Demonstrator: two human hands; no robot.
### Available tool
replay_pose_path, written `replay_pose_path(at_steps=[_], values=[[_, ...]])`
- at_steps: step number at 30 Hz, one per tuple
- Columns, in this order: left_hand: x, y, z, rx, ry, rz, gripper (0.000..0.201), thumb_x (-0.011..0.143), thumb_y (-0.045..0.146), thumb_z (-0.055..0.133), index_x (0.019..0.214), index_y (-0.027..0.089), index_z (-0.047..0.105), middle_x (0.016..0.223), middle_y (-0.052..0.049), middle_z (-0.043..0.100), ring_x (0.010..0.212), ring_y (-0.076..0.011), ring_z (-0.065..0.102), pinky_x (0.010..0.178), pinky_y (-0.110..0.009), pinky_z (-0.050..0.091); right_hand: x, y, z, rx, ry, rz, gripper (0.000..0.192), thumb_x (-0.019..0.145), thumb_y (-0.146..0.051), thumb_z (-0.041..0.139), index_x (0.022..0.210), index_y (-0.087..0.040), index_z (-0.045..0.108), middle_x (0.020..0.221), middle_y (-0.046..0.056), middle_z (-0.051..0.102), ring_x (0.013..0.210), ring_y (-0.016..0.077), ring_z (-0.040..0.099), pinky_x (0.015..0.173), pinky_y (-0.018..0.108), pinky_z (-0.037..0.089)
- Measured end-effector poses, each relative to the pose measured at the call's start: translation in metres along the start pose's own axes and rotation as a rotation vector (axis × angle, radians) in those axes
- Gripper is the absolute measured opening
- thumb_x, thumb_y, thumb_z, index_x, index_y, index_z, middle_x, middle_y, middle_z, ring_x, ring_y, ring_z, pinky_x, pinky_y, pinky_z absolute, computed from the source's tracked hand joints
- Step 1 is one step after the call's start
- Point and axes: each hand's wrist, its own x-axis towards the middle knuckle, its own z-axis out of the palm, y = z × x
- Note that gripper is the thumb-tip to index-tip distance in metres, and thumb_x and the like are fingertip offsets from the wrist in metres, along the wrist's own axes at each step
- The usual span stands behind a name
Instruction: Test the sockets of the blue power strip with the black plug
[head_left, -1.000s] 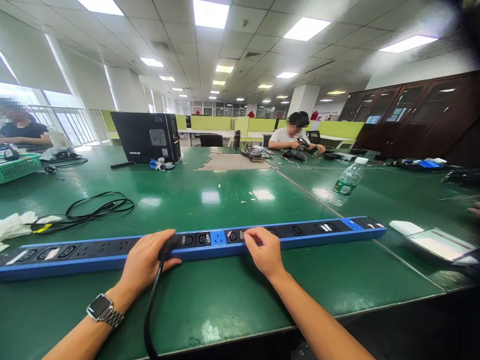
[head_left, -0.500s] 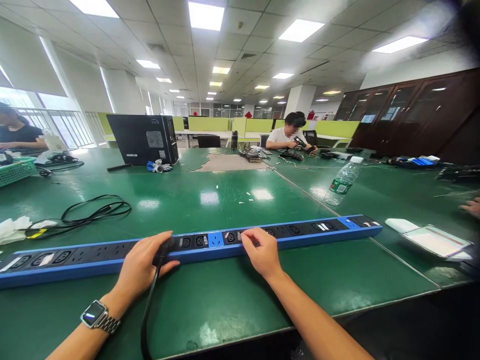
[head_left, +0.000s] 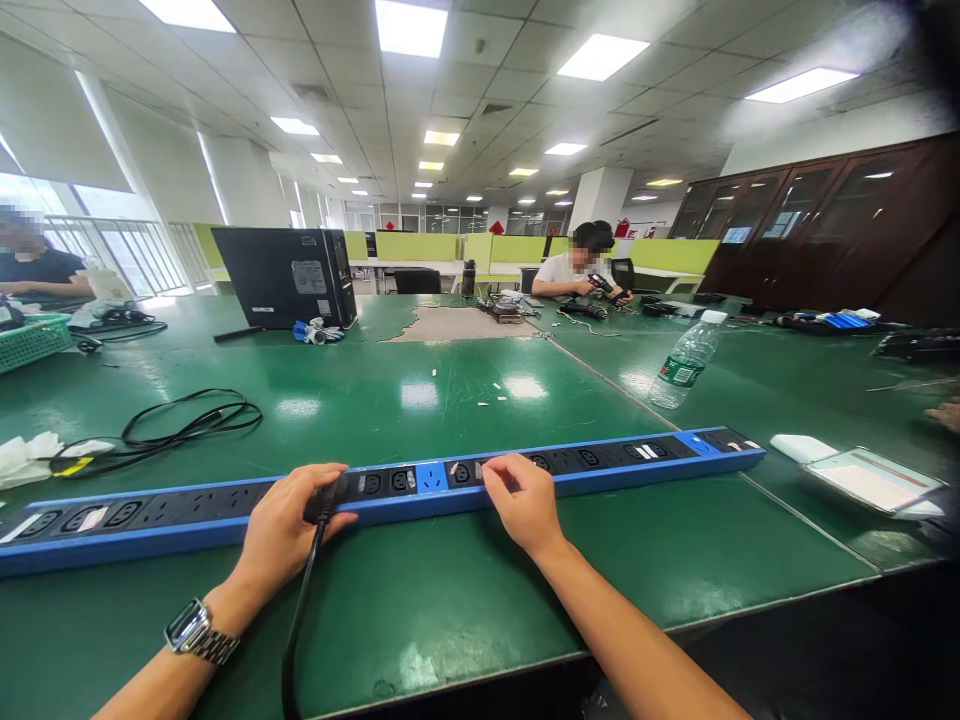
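Plug at socket on blue power strip, both hands on strip.

Left hand [head_left: 281,527] closed around black plug [head_left: 324,497], plug head sitting at a socket left of the strip's middle, black cable [head_left: 298,620] trailing toward near edge. Right hand [head_left: 523,503] curled, fingertips pressing down on long blue power strip [head_left: 420,478], holding nothing, just right of the light-blue centre block. Strip lying flat across green table [head_left: 420,600], left to right, near the front edge. To do well, probably: keep right hand pinning strip so no sliding, keep plug square to socket, push or pull straight along the pins, no rocking, grip on plug body not cable. Cannot tell whether pins fully seated, hidden by fingers. Loose black cable coil [head_left: 187,420] far left, water bottle [head_left: 684,366] far right, well apart.
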Motion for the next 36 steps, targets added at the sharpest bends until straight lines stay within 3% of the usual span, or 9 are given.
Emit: replay_pose_path(at_steps=[7, 13, 20, 31, 36], values=[[-0.0016, 0.0004, -0.003, 0.034, -0.012, -0.037, 0.035, 0.088, 0.047, 0.058, 0.115, 0.025, 0.061, 0.115, -0.006, 0.071, 0.105, -0.0243, 0.065, 0.093, -0.039, 0.051, 0.0003, 0.0004, -0.0008, -0.002, -0.001, 0.001, 0.019, 0.084, -0.026, 0.054, 0.068, -0.021, 0.064, 0.065, 0.0, 0.066, 0.059, 0.0146, 0.057, 0.059, 0.027, 0.045], [-0.0013, 0.0009, -0.004, 0.035, -0.048, -0.072, 0.037, 0.091, 0.047, 0.053, 0.121, 0.025, 0.06, 0.109, -0.005, 0.072, 0.097, -0.0223, 0.067, 0.087, -0.036, 0.053, 0.0002, 0.0005, -0.0009, 0.002, 0.001, -0.004, 0.019, 0.084, -0.025, 0.054, 0.068, -0.021, 0.063, 0.064, 0.0, 0.065, 0.059, 0.0145, 0.057, 0.06, 0.027, 0.044], [-0.0012, -0.0002, -0.0025, 0.118, -0.072, -0.131, 0.04, 0.091, 0.052, 0.05, 0.117, 0.025, 0.062, 0.105, -0.004, 0.074, 0.097, -0.0257, 0.067, 0.106, -0.051, 0.042, 0.0, -0.0003, -0.0009, -0.012, -0.006, -0.004, 0.019, 0.084, -0.026, 0.054, 0.068, -0.021, 0.063, 0.064, 0.0, 0.065, 0.059, 0.0148, 0.057, 0.06, 0.027, 0.044], [0.0012, -0.0021, -0.0014, -0.072, -0.053, -0.121, 0.032, 0.088, 0.046, 0.057, 0.108, 0.022, 0.063, 0.109, -0.006, 0.072, 0.099, -0.0216, 0.068, 0.09, -0.034, 0.054, -0.0009, 0.0017, -0.0001, -0.022, -0.009, -0.012, 0.019, 0.084, -0.025, 0.054, 0.068, -0.02, 0.063, 0.064, 0.0, 0.065, 0.059, 0.0141, 0.056, 0.06, 0.026, 0.043], [-0.0015, -0.0001, -0.0019, 0.008, -0.041, -0.096, 0.037, 0.086, 0.046, 0.059, 0.116, 0.024, 0.061, 0.114, -0.005, 0.07, 0.102, -0.022, 0.067, 0.094, -0.035, 0.052, -0.0007, 0.0016, -0.0003, -0.014, -0.005, -0.011, 0.019, 0.084, -0.025, 0.054, 0.068, -0.02, 0.063, 0.064, 0.0, 0.065, 0.059, 0.0139, 0.056, 0.06, 0.026, 0.042]])
